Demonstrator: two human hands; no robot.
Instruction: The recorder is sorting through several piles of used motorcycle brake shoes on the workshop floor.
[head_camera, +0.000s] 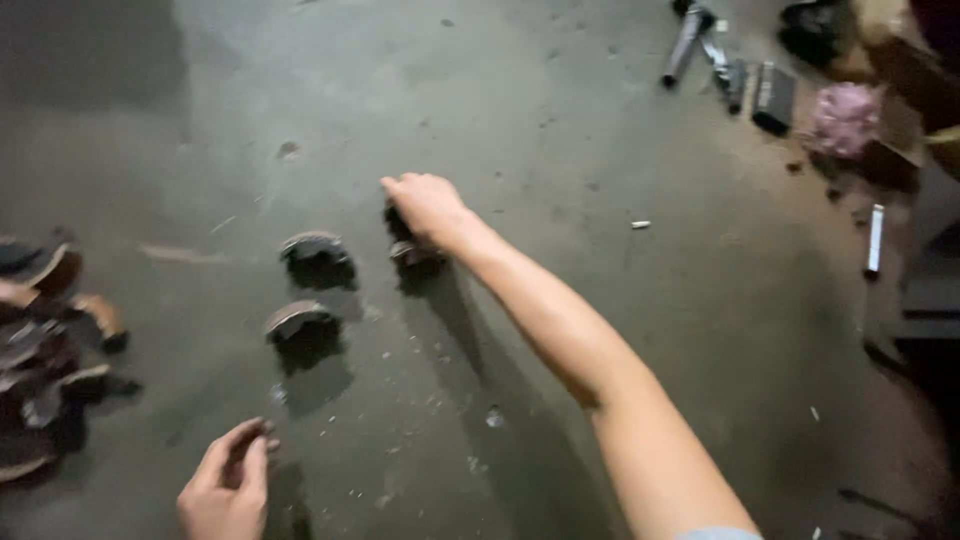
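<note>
**Right hand reaches far out to a curved dark piece on the floor**

While the left hand (228, 488) rests low and near the body, the right hand (428, 205) is stretched well forward across a grey concrete floor (560, 120). Its knuckles face up and its fingers curl down over a small dark curved piece (414, 254), which lies directly beneath the hand and touches it on the near side. Whether the grip has closed on the piece or merely rests on it cannot be told, since the fingers hide the contact.

Two similar curved pieces lie to the left of that hand: one (314, 247) beside it, the other (297, 320) nearer the body. Each has its long arc running roughly left to right. The nearer one lies about midway between the two hands.

The left hand is open and loose, fingers slightly bent, holding nothing, hovering just above the floor.

At the far left edge sits a heap of worn curved pieces (45, 340). At the top right lie dark tools (720, 60) and a pink bundle (845, 118).
</note>
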